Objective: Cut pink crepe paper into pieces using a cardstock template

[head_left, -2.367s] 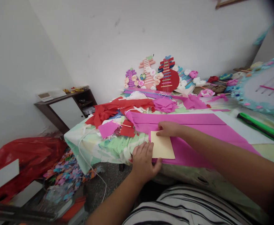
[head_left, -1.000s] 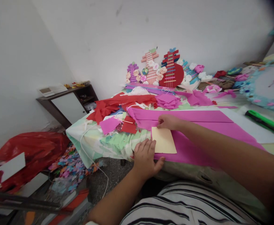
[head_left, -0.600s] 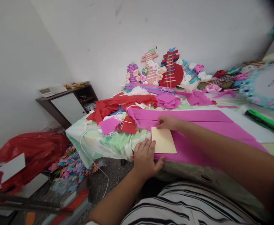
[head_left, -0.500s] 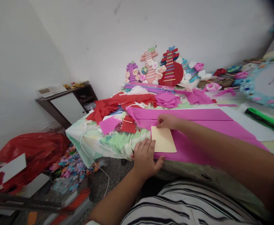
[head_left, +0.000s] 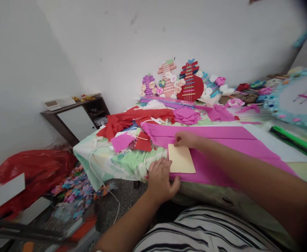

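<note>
A pale yellow square card lies on a long sheet of magenta crepe paper near the table's front edge. My right hand is curled in a pinch at the card's upper edge; the fingertips are partly hidden. Beside the card's left edge rests my left hand, its fingers stretched out and its thumb apart, touching the lower left of the card and paper. Left of the hands are a cut pink piece and a red piece of paper.
Red crepe paper and a pink stack lie farther back. Paper lutes lean against the wall. A green and black cutter is at right. A white cord hangs off the table; a cabinet stands left.
The view has shifted slightly. Both hands and the yellow card stay in nearly the same place on the magenta paper.
</note>
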`<control>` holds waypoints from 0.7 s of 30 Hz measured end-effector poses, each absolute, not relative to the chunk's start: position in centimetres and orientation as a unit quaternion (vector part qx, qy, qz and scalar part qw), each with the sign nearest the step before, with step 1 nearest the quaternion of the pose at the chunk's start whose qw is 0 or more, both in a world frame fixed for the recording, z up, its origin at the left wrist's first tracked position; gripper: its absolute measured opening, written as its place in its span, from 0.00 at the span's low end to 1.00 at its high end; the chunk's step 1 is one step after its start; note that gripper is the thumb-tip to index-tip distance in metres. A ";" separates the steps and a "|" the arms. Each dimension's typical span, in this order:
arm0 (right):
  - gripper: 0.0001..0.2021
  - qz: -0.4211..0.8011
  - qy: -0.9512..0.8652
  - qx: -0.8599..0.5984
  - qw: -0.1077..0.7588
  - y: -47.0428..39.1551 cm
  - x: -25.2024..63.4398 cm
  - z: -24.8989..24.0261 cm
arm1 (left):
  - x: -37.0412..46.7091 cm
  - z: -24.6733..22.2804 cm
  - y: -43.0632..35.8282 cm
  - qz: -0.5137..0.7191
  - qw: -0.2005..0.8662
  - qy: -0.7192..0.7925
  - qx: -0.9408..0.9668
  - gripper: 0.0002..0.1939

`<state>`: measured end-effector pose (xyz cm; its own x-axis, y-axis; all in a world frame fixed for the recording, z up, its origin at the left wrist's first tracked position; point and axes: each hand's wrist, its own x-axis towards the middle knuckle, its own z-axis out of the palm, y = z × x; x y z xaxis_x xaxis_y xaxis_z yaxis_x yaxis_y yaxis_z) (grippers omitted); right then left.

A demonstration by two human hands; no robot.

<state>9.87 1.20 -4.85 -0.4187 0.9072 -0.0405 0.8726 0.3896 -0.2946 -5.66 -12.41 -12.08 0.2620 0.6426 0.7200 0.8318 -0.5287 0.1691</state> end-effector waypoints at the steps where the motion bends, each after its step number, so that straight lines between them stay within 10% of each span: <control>1: 0.11 0.135 -0.830 -0.537 0.064 1.1 9.9 -4.8 | -5.6 -12.0 -12.4 -0.382 0.119 -0.472 -0.786 0.19; 21: 0.10 0.145 -0.836 -0.528 0.032 1.7 10.3 -4.2 | -5.7 -12.0 -12.3 -0.347 0.103 -0.490 -0.793 0.21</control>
<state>10.32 1.70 -4.20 -0.4397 0.8927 -0.0990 0.8738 0.3997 -0.2769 -5.65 -12.35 -11.99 0.2782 0.7057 0.6516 0.8486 -0.4984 0.1775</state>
